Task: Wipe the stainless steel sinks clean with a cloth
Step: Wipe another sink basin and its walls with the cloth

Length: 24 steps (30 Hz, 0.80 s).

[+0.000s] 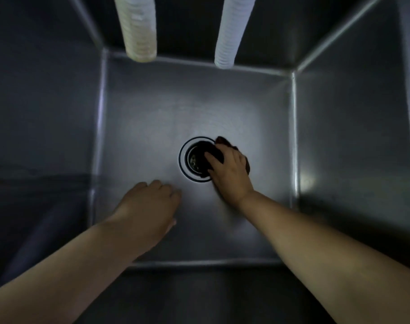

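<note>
I look straight down into a deep stainless steel sink (152, 118). Its round drain (192, 160) sits in the middle of the floor, with a strainer inside. My right hand (229, 174) presses a dark cloth (213, 152) onto the right half of the drain, fingers spread over the cloth. My left hand (150, 204) rests knuckles-up on the sink floor to the left of and nearer than the drain, fingers loosely curled, holding nothing.
Two ribbed hoses hang down along the back wall: a yellowish one (138, 26) on the left and a white one (232, 31) on the right. Steep steel walls close in on all sides. The light is dim.
</note>
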Each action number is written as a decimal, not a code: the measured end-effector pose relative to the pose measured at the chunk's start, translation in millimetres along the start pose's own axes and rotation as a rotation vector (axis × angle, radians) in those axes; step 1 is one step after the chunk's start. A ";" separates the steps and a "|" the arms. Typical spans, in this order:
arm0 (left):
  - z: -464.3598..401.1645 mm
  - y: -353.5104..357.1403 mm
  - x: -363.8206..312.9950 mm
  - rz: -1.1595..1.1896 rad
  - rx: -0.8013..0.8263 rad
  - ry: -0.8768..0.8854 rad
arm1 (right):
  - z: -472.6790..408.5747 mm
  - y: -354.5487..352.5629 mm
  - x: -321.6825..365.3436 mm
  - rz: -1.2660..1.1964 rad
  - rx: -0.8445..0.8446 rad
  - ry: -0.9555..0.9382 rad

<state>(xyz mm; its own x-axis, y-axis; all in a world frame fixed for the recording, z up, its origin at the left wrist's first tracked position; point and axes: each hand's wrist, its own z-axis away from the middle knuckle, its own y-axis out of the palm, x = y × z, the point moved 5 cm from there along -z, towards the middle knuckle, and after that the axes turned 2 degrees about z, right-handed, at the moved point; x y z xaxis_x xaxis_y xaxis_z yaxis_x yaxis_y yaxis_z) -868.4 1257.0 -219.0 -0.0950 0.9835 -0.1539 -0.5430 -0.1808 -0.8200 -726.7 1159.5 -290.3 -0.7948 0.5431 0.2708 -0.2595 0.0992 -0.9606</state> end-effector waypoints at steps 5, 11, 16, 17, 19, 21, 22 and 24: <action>-62.3 16.2 5.1 -0.084 0.037 -0.064 | -8.4 7.0 21.3 0.055 0.032 -0.102; -76.7 42.2 10.8 0.054 0.012 -0.172 | -17.4 22.4 14.1 0.164 0.326 -0.177; -76.2 41.9 19.2 0.023 0.014 -0.145 | -24.9 24.0 11.5 0.217 0.427 -0.274; -76.8 41.7 19.9 0.018 0.028 -0.143 | -24.8 23.6 10.9 0.244 0.439 -0.289; -78.7 41.3 19.7 0.019 0.052 -0.149 | -27.2 24.2 10.4 0.330 0.483 -0.308; -79.7 39.7 18.8 0.021 0.054 -0.155 | -30.5 25.7 12.6 0.443 0.531 -0.318; -80.0 39.3 18.8 0.023 0.047 -0.157 | -30.8 26.5 14.9 0.498 0.551 -0.323; -80.1 39.7 19.0 0.026 0.041 -0.164 | -29.1 28.1 19.5 0.603 0.571 -0.342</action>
<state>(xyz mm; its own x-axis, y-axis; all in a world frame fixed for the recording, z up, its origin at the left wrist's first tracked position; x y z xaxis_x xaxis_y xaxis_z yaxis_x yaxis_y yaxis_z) -825.0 1268.1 -298.6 -0.2422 0.9669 -0.0800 -0.5719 -0.2089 -0.7933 -733.6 1197.2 -313.9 -0.9805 0.0820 -0.1783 0.0939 -0.6018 -0.7931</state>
